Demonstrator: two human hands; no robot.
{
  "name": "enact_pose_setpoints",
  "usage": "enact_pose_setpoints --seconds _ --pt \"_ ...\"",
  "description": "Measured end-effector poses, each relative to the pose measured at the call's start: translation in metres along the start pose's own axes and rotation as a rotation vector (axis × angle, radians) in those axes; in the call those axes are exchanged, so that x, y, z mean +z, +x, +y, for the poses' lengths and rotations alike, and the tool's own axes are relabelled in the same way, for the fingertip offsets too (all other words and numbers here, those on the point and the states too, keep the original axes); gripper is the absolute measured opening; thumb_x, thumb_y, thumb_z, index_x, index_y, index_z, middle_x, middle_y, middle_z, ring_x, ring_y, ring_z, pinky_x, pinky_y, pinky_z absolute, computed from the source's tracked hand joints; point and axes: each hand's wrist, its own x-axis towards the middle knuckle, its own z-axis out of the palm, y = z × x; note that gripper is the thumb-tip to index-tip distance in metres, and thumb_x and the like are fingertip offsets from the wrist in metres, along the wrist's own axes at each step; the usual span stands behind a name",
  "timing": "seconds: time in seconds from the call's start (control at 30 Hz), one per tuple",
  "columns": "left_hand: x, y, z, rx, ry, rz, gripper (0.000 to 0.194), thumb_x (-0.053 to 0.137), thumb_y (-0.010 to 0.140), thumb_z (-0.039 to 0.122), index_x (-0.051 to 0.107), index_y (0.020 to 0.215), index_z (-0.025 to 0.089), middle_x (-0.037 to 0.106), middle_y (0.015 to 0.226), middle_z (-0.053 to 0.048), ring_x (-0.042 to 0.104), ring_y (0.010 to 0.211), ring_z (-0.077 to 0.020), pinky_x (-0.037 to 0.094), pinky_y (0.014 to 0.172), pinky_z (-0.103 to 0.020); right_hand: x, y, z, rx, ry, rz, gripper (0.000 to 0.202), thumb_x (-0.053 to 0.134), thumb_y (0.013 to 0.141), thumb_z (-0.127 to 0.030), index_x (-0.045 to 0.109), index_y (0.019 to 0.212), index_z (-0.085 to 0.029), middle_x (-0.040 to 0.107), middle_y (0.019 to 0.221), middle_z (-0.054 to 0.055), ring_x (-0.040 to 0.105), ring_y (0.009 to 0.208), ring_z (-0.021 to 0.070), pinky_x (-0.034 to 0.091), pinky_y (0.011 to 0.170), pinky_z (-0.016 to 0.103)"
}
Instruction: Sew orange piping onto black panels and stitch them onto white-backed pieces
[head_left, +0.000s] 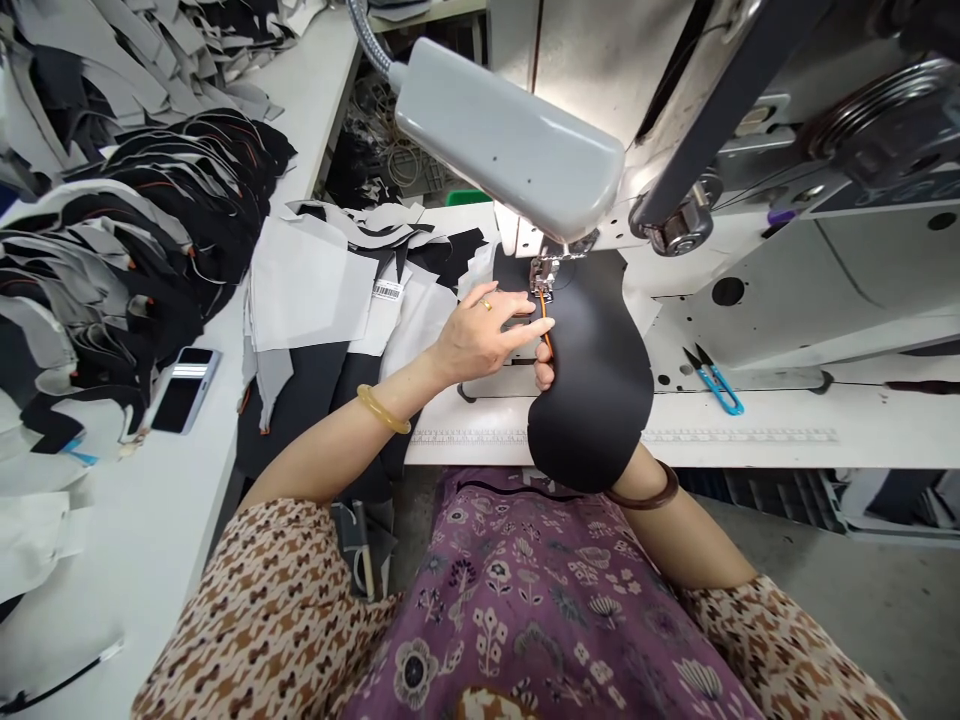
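A black curved panel [600,370] lies at the sewing machine, its left edge running to the presser foot [543,278]. An orange strip [546,322] runs along that edge under the foot. My left hand [487,335] rests beside it, its fingers spread and the fingertips touching the strip near the foot. My right hand [544,368] is mostly hidden beneath the panel; its curled fingertips show at the left edge, gripping the panel just below the strip.
A grey lamp head [510,140] hangs above the foot. Blue thread snips [714,380] lie right. White and black cut pieces [307,280] are piled left, with a phone [185,390] and stacked black parts [172,200] farther left. A ruler strip [742,436] lines the front edge.
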Motion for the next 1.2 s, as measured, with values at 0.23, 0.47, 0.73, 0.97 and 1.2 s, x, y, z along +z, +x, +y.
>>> enact_pose_setpoints --seconds 0.23,0.47,0.73,0.97,1.2 --pt "0.006 -0.005 0.000 -0.091 -0.054 -0.019 0.033 0.040 0.088 0.013 0.058 0.112 0.027 0.063 0.103 -0.004 0.057 0.105 -0.0167 0.036 0.095 -0.039 0.009 0.000 -0.007 0.027 0.120 0.049 0.038 0.052 0.055 -0.040 0.041 0.084 -0.020 0.052 0.072 -0.005 0.053 0.054 0.0067 0.044 0.046 0.019" --pt "0.006 -0.002 -0.001 -0.099 0.058 -0.058 0.036 0.036 0.089 0.012 0.059 0.112 0.026 0.063 0.104 -0.003 0.055 0.108 -0.0161 0.034 0.097 -0.037 0.007 0.001 -0.010 0.017 0.118 0.067 0.037 0.051 0.059 -0.042 0.043 0.089 -0.021 0.052 0.077 -0.003 0.051 0.058 0.0067 0.041 0.047 0.019" --pt "0.007 -0.001 -0.009 -0.153 -0.043 -0.133 0.037 0.034 0.088 0.014 0.057 0.116 0.026 0.060 0.110 -0.006 0.054 0.111 -0.0196 0.031 0.100 -0.042 0.011 0.004 -0.011 -0.038 0.033 0.127 0.037 0.051 0.062 -0.046 0.045 0.088 -0.022 0.055 0.081 0.001 0.049 0.058 0.0096 0.041 0.049 0.024" --pt "0.025 0.002 0.000 -0.139 0.001 -0.008 0.024 0.042 0.090 0.029 0.062 0.101 0.021 0.066 0.093 -0.006 0.060 0.089 -0.0175 0.041 0.080 -0.037 0.014 -0.019 -0.006 -0.077 -0.155 0.120 0.043 0.051 0.067 -0.057 0.055 0.095 -0.024 0.062 0.098 0.006 0.057 0.065 0.0135 0.048 0.057 0.027" --pt "0.033 0.004 0.002 -0.040 0.086 0.059 0.019 0.043 0.089 0.021 0.062 0.092 0.021 0.069 0.086 -0.006 0.064 0.082 -0.0152 0.043 0.068 -0.031 -0.009 -0.044 -0.007 -0.174 -0.104 0.236 0.074 0.047 0.065 -0.078 0.057 0.112 -0.022 0.058 0.117 0.007 0.055 0.108 0.0230 0.047 0.093 0.038"
